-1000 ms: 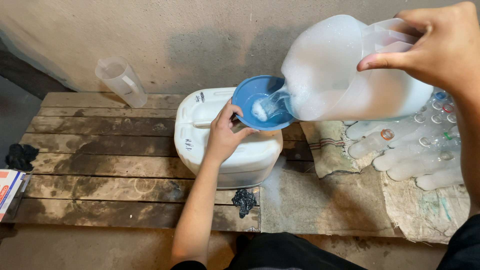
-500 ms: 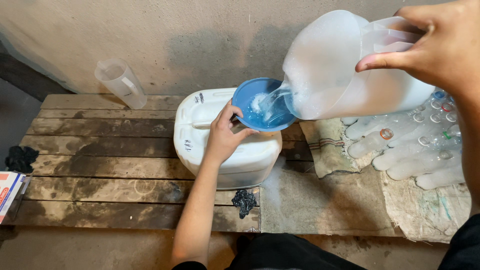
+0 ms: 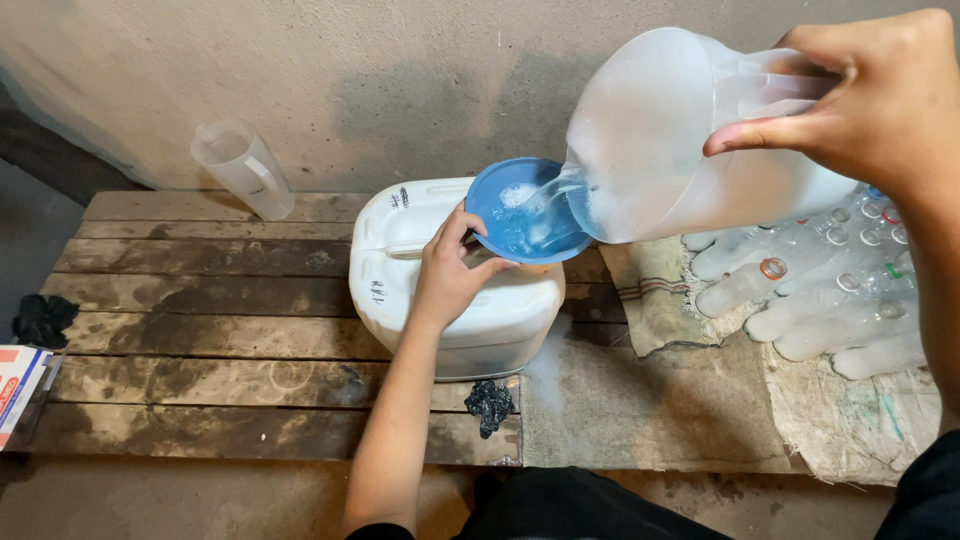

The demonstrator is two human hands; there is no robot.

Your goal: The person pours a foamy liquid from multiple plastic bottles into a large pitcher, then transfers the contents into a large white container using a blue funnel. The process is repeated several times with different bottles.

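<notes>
Right hand (image 3: 880, 110): fingers wrapped round the handle of one translucent pitcher (image 3: 680, 140), tipped, liquid streaming out.
Left hand (image 3: 450, 275): fingers pinching the rim of one blue funnel (image 3: 520, 215).
Jerrycan (image 3: 450, 280): one, white, on the wooden pallet (image 3: 200, 300) (funnel sits on top).
Spare jug (image 3: 245, 170): one, by the wall.
Bottles (image 3: 820, 290): a pile, uncounted, lying at right.

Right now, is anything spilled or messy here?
Maybe a little. A pale wet-looking patch lies on the sack cloth right of the white jerrycan. The liquid from the jug lands inside the blue funnel.
</notes>
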